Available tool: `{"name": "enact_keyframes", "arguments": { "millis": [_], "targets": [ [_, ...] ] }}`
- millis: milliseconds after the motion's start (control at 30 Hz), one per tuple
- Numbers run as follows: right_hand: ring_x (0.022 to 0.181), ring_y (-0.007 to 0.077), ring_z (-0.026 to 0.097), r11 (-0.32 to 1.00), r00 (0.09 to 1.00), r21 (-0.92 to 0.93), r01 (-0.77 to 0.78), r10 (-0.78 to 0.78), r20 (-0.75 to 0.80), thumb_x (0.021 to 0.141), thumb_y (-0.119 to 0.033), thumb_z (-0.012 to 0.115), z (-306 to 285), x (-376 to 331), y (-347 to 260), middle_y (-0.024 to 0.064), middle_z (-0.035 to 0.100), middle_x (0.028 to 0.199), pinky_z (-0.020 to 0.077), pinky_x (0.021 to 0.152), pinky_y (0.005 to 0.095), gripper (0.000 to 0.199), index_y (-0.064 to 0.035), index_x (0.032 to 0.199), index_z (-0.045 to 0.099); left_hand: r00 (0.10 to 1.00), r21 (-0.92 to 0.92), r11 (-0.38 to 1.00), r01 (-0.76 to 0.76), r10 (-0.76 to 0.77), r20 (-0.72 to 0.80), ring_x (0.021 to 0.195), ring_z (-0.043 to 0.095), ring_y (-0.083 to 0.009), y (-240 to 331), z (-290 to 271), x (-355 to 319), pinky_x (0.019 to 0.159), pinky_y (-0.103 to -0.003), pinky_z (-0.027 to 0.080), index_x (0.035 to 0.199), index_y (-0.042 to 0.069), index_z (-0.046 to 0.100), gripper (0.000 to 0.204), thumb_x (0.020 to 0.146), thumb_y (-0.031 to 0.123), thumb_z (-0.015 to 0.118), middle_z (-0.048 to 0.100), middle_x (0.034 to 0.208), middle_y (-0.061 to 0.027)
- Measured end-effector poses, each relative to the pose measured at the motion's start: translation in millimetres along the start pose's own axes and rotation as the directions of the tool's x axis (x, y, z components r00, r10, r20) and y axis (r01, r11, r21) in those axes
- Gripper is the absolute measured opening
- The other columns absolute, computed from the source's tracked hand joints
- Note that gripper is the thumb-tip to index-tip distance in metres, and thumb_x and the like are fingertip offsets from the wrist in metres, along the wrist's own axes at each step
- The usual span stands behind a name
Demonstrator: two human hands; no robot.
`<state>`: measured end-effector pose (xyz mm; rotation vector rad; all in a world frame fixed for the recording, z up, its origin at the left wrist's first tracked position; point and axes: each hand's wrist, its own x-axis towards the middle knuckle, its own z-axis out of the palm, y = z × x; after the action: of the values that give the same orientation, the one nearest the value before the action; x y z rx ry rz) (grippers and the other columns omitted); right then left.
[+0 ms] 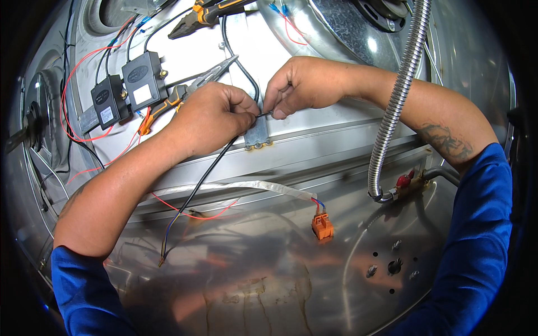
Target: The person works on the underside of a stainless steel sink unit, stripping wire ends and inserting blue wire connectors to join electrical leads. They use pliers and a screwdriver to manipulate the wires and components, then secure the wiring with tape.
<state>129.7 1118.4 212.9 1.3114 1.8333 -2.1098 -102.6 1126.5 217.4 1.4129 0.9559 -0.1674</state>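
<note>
Fingers pinched tight on both sides: the left hand (210,115) and the right hand (300,87) meet over a thin black cable (208,168), each nipping it between thumb and fingertips right above a small grey metal bracket (256,136) on the steel panel (336,145). The left hand also grips orange-handled needle-nose pliers (193,87), tips pointing far and right. The cable runs near-left, and its bare end (162,259) lies loose on the shiny sheet, so that connection looks undone. An orange plastic connector (323,226) sits unplugged to the right. Two dark grey boxes (126,89) at far left already look wired. Plenty left, I'd judge.
</note>
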Motion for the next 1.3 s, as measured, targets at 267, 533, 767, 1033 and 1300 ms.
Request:
{"name": "enact_keyframes", "arguments": {
  "millis": [267, 533, 767, 1033, 1300],
  "targets": [
    [0.086, 0.0119, 0.070, 0.997, 0.998, -0.049, -0.065, 0.065, -0.003, 0.089, -0.010, 0.078, -2.4, -4.3, -4.7, 0.0060, 0.077, 0.095, 0.0554, 0.080, 0.0277, 0.021, -0.0026, 0.108, 0.077, 1.000, 0.053, 0.999, -0.008, 0.008, -0.013, 0.075, 0.070, -0.0167, -1.9, -2.0, 2.2, 0.073, -0.032, 0.055, 0.095, 0.002, 0.077, 0.014, 0.086, 0.010, 0.069, 0.075, 0.083, -0.0089],
    [0.081, 0.0122, 0.070, 0.998, 0.999, 0.022, -0.054, 0.054, -0.007, 0.088, -0.010, 0.078, -0.4, -1.0, 2.8, 0.0058, 0.076, 0.090, 0.0549, 0.075, 0.0269, 0.022, -0.0005, 0.107, 0.076, 0.999, 0.115, 0.993, -0.002, 0.006, -0.033, 0.077, 0.070, -0.0185, 0.9, -1.7, 0.3, 0.075, -0.033, 0.055, 0.095, 0.003, 0.077, 0.015, 0.085, 0.012, 0.070, 0.075, 0.084, -0.0101],
    [0.082, 0.0125, 0.070, 0.999, 1.000, -0.042, 0.010, -0.011, -0.012, 0.088, -0.013, 0.079, 1.3, -0.4, -0.8, 0.0062, 0.076, 0.090, 0.0547, 0.076, 0.0273, 0.022, -0.0016, 0.107, 0.076, 0.999, 0.113, 0.994, -0.006, 0.011, -0.040, 0.077, 0.070, -0.0189, 2.6, -0.4, 1.3, 0.075, -0.033, 0.055, 0.094, 0.003, 0.077, 0.014, 0.085, 0.011, 0.070, 0.075, 0.084, -0.0108],
    [0.081, 0.0123, 0.070, 0.998, 0.999, -0.048, -0.036, 0.034, -0.029, 0.088, -0.014, 0.079, -0.2, -3.6, -2.9, 0.0057, 0.076, 0.090, 0.0543, 0.076, 0.0270, 0.022, -0.0025, 0.107, 0.077, 0.998, 0.109, 0.994, -0.021, 0.027, -0.058, 0.075, 0.070, -0.0193, 1.3, -0.3, -0.2, 0.073, -0.034, 0.054, 0.091, 0.003, 0.076, 0.012, 0.084, 0.010, 0.070, 0.074, 0.081, -0.0105],
    [0.082, 0.0126, 0.070, 1.000, 1.000, -0.015, -0.023, 0.022, -0.021, 0.088, -0.013, 0.079, 0.3, -2.7, -1.7, 0.0060, 0.076, 0.090, 0.0549, 0.077, 0.0274, 0.022, -0.0025, 0.106, 0.077, 0.998, 0.142, 0.990, -0.020, 0.028, -0.051, 0.078, 0.071, -0.0202, 0.6, -1.0, 0.6, 0.075, -0.034, 0.055, 0.093, 0.002, 0.077, 0.015, 0.084, 0.012, 0.070, 0.075, 0.085, -0.0118]
  ]
}}
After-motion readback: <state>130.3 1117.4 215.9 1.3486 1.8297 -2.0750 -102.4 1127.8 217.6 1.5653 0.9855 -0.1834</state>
